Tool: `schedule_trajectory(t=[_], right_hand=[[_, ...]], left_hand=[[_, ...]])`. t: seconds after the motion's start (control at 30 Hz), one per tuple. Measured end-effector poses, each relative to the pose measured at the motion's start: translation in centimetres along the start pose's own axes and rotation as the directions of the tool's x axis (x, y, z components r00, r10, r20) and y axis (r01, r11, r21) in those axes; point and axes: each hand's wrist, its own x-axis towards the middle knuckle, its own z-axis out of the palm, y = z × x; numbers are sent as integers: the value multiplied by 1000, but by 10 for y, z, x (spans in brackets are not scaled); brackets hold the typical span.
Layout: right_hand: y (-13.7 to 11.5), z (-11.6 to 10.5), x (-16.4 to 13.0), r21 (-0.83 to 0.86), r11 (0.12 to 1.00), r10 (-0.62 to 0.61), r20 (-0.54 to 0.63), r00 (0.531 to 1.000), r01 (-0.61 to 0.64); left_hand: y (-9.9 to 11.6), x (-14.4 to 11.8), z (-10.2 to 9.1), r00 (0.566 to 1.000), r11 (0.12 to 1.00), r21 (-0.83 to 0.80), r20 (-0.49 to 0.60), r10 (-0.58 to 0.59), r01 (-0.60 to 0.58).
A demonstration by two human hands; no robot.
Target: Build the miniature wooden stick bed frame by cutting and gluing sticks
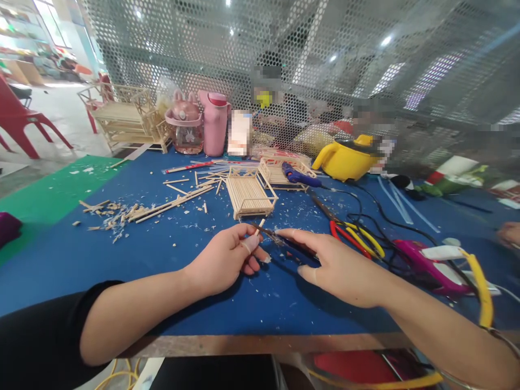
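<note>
Nearest the camera, at the near edge of the table [134,254], two bare forearms reaching in over blue felt. Left hand [225,260] curled narrow, fingertips pinched on a short wooden stick [260,226] that points up and away, a pale wrap around one finger. Right hand [335,265] lying flatter, index finger stretched along a dark-handled cutting tool [284,241] whose thin tip meets the base of the stick; whether the rest of that hand grips the handle cannot be told. Just beyond the hands, toward the table's middle, a small slatted stick frame [247,195], with a second stick frame [276,172] behind it and a blue glue gun [300,176] lying across that one. Left of the frames, a strewn line of loose sticks and offcuts [138,211] running toward the left edge, beside a green mat [52,189]. Right of the hands, red and yellow-handled pliers [357,238] among black cables, then a magenta tool [422,260] near the right edge. Along the far edge, a pink bottle [215,127], a pink lidded jar [187,127], a larger stick model [130,119] at the far left corner, and a yellow kettle-like vessel [345,160]. At the right edge, another person's hand [509,234], blurred.
</note>
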Motion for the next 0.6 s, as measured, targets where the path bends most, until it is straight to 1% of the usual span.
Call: schedule_trajectory(t=[0.07, 0.1, 0.2, 0.27, 0.43, 0.6], right_hand=[[1, 2, 1, 4, 1000, -9, -14, 1000, 9], [1, 3, 1, -12, 1000, 6, -23, 1000, -6], [-2, 6, 4, -107, 989, 97, -59, 994, -103], [-5, 8, 5, -162, 977, 125, -84, 989, -138], [-6, 7, 4, -214, 975, 38, -84, 996, -55], [-4, 5, 1, -224, 970, 80, -53, 995, -90]], left_hand=[[-1, 0, 0, 1000, 1000, -3, 7, 7, -7], [-1, 1, 0, 1000, 1000, -3, 8, 8, -8], [-2, 1, -1, 1000, 1000, 19, 9, 21, -21], [-2, 0, -1, 999, 998, 43, 10, 38, -38], [-2, -2, -1, 997, 992, 97, -5, 80, -79], [-1, -3, 0, 996, 985, 144, 20, 90, -92]])
